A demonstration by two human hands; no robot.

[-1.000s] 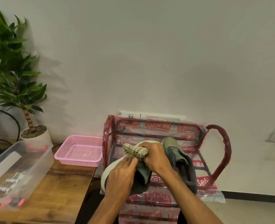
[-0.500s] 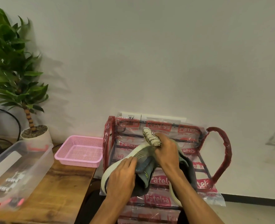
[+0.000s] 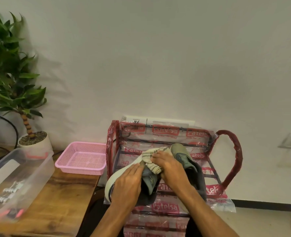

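Grey shoe with pale sole on its side on the plastic-wrapped shoe rack, under both hands, left hand pressed along its side with fingers nearly straight, right hand clutching a bunched striped cloth against its upper, second shoe just beside.

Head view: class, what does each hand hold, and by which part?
The right hand grips the striped cloth by its bunched middle; the left hand lies flat on the shoe by its sole.
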